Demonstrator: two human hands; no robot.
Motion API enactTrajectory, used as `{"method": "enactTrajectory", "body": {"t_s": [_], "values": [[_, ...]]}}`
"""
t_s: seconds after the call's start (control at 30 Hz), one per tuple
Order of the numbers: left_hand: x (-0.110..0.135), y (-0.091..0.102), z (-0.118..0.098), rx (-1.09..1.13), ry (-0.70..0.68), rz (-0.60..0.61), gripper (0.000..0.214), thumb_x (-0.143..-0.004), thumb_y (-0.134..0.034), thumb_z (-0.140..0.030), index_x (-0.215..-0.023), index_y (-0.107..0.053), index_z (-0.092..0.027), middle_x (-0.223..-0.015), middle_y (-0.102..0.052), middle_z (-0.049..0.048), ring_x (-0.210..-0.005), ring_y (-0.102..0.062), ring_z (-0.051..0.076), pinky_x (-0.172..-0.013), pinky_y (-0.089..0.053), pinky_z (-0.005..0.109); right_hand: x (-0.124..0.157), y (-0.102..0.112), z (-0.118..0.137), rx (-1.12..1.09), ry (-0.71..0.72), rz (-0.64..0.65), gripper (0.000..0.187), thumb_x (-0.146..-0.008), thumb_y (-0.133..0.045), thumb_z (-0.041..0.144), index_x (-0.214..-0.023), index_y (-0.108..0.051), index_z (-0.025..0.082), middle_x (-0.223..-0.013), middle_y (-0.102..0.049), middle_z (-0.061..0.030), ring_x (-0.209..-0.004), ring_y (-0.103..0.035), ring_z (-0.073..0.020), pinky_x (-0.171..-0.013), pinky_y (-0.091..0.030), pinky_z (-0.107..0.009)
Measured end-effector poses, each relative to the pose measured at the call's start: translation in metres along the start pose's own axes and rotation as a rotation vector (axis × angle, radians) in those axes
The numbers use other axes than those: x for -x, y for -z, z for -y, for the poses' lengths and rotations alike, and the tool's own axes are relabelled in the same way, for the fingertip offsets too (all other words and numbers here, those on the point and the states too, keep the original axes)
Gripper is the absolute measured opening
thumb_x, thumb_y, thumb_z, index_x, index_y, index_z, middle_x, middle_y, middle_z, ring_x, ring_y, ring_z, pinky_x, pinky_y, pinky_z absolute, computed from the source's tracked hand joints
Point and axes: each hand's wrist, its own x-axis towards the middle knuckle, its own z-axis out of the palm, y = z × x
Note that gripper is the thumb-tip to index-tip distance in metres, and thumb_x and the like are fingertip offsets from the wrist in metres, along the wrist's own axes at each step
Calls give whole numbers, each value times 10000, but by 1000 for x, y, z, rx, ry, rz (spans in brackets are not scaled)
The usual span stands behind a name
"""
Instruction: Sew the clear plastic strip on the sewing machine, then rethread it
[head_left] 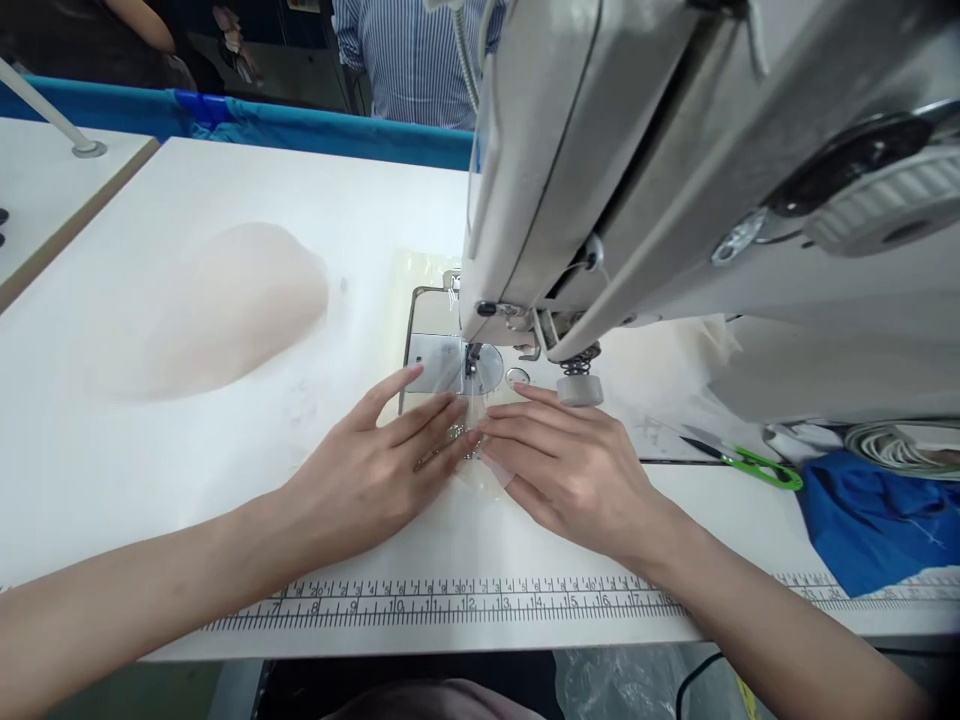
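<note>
Sheer pale fabric (484,480): between left hand (397,460) and right hand (574,455), before the presser foot (471,360). Left to right: pale pink oval patch (240,310), on white tabletop (97,450); left hand, flat, fingers spread; right hand, fingers extended, any pinch impossible to tell; machine head (600,170), overhanging, blocking the view behind; green-handled snips (769,469); blue cloth (874,520).

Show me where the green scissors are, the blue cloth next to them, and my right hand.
Green scissors (742,461): head view, front of the handle.
Blue cloth (874,520): head view, middle of the crumpled surface.
Right hand (574,465): head view, back of the hand.
</note>
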Motion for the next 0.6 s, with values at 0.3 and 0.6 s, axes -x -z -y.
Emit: {"method": "enactTrajectory", "body": {"t_s": [0.3, 0.6], "values": [[-2, -6, 6, 75, 38, -68, 397, -943, -479, -98, -1332, -551, -133, -1313, -621, 148, -1253, -576, 287, -1204, -126, 654, -1, -3, -3, 41, 6, -38, 198, -899, -544, 91, -877, -728, 161, -1002, -760, -59, -954, -713, -199, -873, -593, -367], [-12, -13, 22, 80, 61, -73, 394, -976, -454, -154, -1363, -530, -170, -1315, -620, 147, -1245, -581, 294, -1155, -169, 731, -2, -11, -13, 97, -69, -37, 235, -923, -515, 91, -877, -729, 175, -923, -765, -49, -862, -707, -190, -857, -576, -355]]}}
